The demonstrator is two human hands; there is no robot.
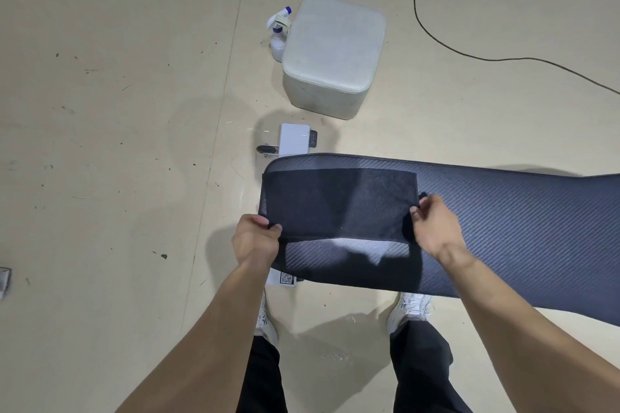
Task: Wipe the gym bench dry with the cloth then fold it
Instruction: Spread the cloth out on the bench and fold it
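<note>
Cloth: dark navy rectangular terry cloth (339,203) spread flat on the left end of the long dark padded gym bench (503,231), held taut at its two near corners. Left hand (255,238) pinches the near-left corner, thumb on top, fingers curled under. Right hand (432,225) grips the near-right corner, fingers closed around the edge. Cloth looks soft, matte, with a hemmed near edge; its far edge lies just short of the bench's far rim, its left edge about even with the bench's rounded left end. Bench cover has a diagonal woven, carbon-fibre-like pattern with a slight sheen, bare strip showing near the person and a long bare run to the right. White metal bench foot with a small black wheel (292,142) sticks out at the far-left end; a white QR-code label (285,278) shows under the near-left edge.

No open containers; a white plastic spray bottle with blue trigger (279,33) stands touching the left side of a pale grey rounded square cushioned stool (330,57), far of the bench, contents not visible. Black cable (446,43) curves across the beige scuffed floor (117,144) at far right. Wide open floor to the left. White sneakers (411,308) and dark trousers stand at the near side of the bench.
</note>
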